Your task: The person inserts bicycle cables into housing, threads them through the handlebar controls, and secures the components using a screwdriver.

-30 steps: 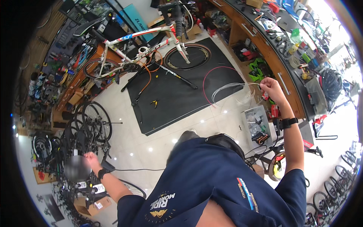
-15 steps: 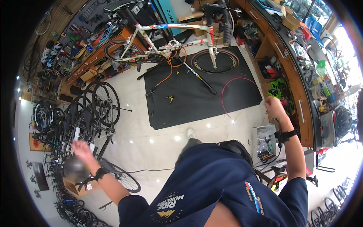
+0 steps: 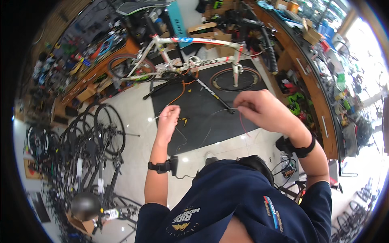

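Observation:
My left hand (image 3: pixel 167 120) is closed in a pinch over the left part of the black mat, gripping a thin cable. A fine length of this cable loops down below the fingers, and a short pinkish end sticks out beside them. Higher and to the right, my right hand (image 3: pixel 265 111) pinches a thin silvery cable (image 3: pixel 223 110), which bows leftward from the fingertips. Below that hand hangs a thin red line (image 3: pixel 244 124); where it begins is hidden behind the fingers. Whether both hands hold one cable I cannot tell.
A white road bike (image 3: pixel 206 62) stands ahead on a repair stand above the black mat (image 3: pixel 194 135). A yellow-handled tool (image 3: pixel 184 121) lies on the mat. Bicycles (image 3: pixel 109 129) are lined up at left. A cluttered wooden workbench (image 3: pixel 308 73) runs along the right.
Both hands have come inward from wide apart, the left moving right and up, the right moving left. The red line's wide arc on the mat is no longer seen.

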